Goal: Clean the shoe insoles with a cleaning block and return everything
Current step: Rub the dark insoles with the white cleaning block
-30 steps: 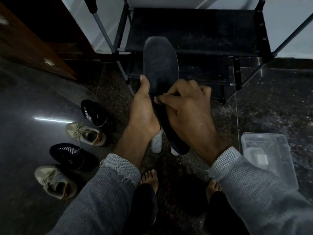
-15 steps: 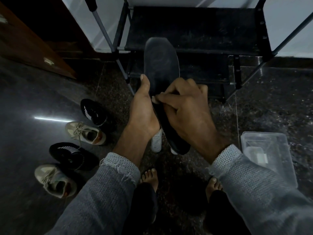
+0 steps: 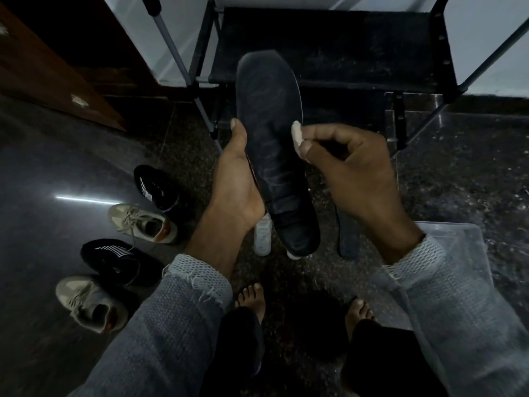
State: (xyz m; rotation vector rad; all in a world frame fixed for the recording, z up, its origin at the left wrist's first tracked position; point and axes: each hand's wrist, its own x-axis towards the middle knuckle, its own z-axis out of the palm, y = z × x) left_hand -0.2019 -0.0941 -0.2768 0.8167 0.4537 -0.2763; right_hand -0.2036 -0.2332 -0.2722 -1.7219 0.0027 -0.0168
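The right hand [image 3: 355, 179], pinching the pale cleaning block [image 3: 296, 135], has lifted off to the right edge of the dark insole [image 3: 274, 156], mid-frame; the left hand [image 3: 236, 181] still grips it.

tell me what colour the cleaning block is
Off-white or pale cream, pinched in the right hand: cleaning block, head view.

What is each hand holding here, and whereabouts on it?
The left hand holds the dark insole upright by its lower middle, thumb along the left edge. The right hand pinches the pale block by its lower end, at the insole's right edge.
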